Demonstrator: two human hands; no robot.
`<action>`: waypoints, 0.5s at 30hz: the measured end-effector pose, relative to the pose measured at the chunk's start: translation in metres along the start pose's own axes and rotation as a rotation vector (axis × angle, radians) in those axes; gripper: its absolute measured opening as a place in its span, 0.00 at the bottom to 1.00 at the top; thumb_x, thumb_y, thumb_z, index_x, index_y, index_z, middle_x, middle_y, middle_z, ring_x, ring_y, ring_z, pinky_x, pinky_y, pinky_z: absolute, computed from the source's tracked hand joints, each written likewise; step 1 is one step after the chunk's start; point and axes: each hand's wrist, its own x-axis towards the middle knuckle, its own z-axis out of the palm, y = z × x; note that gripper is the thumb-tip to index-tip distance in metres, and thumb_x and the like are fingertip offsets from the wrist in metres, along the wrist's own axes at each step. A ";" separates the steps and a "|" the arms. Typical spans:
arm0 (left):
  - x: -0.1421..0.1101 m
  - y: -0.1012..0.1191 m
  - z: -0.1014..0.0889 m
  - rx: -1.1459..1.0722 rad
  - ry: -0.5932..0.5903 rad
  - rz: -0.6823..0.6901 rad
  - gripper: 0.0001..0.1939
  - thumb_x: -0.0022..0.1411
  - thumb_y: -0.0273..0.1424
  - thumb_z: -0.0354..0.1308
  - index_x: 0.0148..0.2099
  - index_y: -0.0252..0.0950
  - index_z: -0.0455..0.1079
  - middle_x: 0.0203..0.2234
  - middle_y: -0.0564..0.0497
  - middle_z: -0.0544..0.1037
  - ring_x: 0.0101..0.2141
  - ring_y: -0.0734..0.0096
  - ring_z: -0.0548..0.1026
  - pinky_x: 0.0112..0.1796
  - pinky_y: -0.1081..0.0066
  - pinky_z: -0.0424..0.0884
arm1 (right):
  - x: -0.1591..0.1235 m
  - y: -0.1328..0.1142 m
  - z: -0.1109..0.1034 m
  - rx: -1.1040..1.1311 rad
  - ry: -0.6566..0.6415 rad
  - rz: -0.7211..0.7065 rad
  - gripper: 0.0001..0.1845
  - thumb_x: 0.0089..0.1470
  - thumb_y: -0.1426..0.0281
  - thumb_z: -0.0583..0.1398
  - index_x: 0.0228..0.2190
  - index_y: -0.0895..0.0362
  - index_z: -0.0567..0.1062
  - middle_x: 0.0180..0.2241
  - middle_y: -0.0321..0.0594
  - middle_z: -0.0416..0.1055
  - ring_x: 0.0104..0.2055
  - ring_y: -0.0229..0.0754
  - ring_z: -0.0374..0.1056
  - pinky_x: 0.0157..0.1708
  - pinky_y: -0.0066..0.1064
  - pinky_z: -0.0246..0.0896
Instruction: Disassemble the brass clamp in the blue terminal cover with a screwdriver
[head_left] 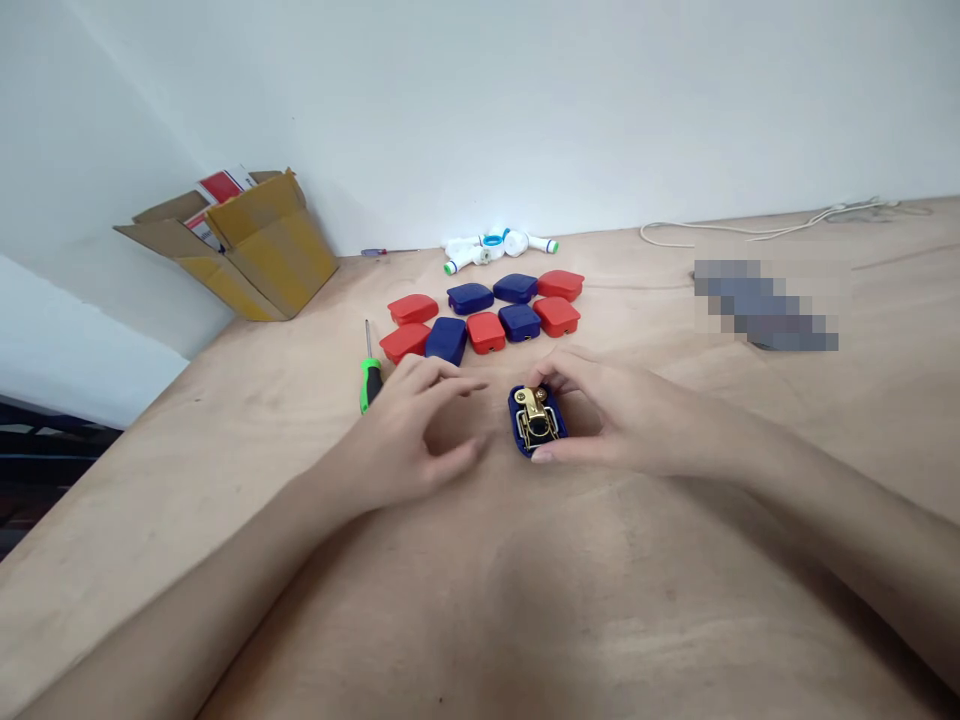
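Note:
On the wooden table, a small blue plastic case [517, 425] lies with its inner side up, showing a gold-coloured metal mechanism [535, 410] with two screw heads and a wire loop. My right hand [592, 410] grips it from the right, thumb at the near edge and fingers at the far edge. Left of the case, my left hand [420, 430] hovers apart from it, empty, with thumb and fingers spread. Beyond both hands sit several red cases [486, 332] and blue cases [446, 340] in two loose rows, closed sides up.
A green and black screwdriver [370, 375] lies left, partly behind my left hand. At the back stand an open cardboard box [274, 255], white plastic parts with green tips [499, 246], a small screwdriver [373, 252] and a white cable [705, 230]. A pixelated dark item [765, 305] lies right.

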 end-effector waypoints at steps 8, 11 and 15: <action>0.004 0.018 0.019 -0.126 -0.026 -0.014 0.33 0.61 0.39 0.69 0.65 0.41 0.66 0.55 0.45 0.73 0.54 0.55 0.69 0.56 0.52 0.70 | 0.002 -0.004 0.005 0.066 0.041 0.012 0.22 0.50 0.61 0.71 0.43 0.53 0.71 0.48 0.42 0.75 0.48 0.50 0.73 0.46 0.42 0.68; 0.004 0.016 0.022 -0.143 0.008 -0.025 0.32 0.60 0.39 0.69 0.64 0.40 0.67 0.54 0.45 0.74 0.53 0.55 0.69 0.54 0.52 0.70 | 0.004 -0.007 0.007 0.052 0.061 0.031 0.23 0.49 0.60 0.72 0.43 0.53 0.71 0.47 0.42 0.76 0.48 0.51 0.73 0.45 0.42 0.68; 0.005 0.014 0.024 -0.150 0.031 -0.011 0.31 0.60 0.40 0.70 0.62 0.38 0.68 0.54 0.44 0.75 0.52 0.55 0.70 0.54 0.52 0.71 | 0.004 -0.007 0.008 0.075 0.068 0.009 0.23 0.49 0.59 0.72 0.42 0.53 0.71 0.47 0.41 0.76 0.48 0.50 0.73 0.46 0.41 0.67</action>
